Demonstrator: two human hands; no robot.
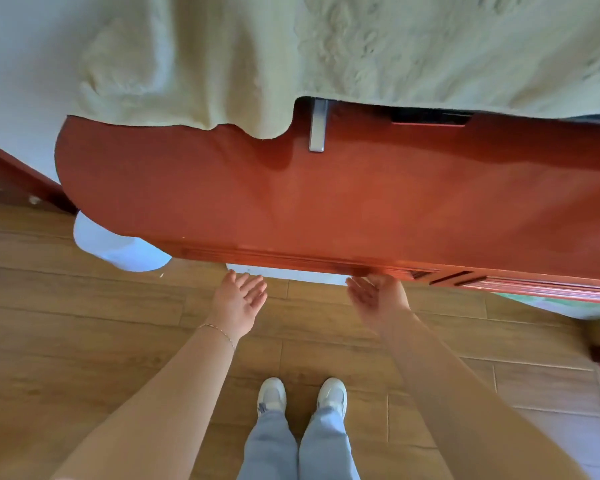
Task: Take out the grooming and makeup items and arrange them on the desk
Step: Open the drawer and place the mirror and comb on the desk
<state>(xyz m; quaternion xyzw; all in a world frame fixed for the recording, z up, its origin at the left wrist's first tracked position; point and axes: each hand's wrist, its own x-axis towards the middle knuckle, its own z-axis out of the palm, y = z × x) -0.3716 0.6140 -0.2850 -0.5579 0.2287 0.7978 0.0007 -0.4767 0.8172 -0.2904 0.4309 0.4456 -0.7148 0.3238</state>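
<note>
Both hands, left hand and right hand, have loose open fingers holding nothing; I'd hook them under the bench edge just above the fingertips and pull evenly.

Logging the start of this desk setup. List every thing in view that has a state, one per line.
Left hand: open, palm up, holding nothing.
Right hand: open, fingertips at the desk's front edge.
Red desk: partly covered by cloth.
Pale cloth: draped over the desk's far side.
Silver bar: flat, partly under the cloth.

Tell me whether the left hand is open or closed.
Open: the left hand shows straight, spread fingers, palm up, holding nothing, near the desk edge.
</note>
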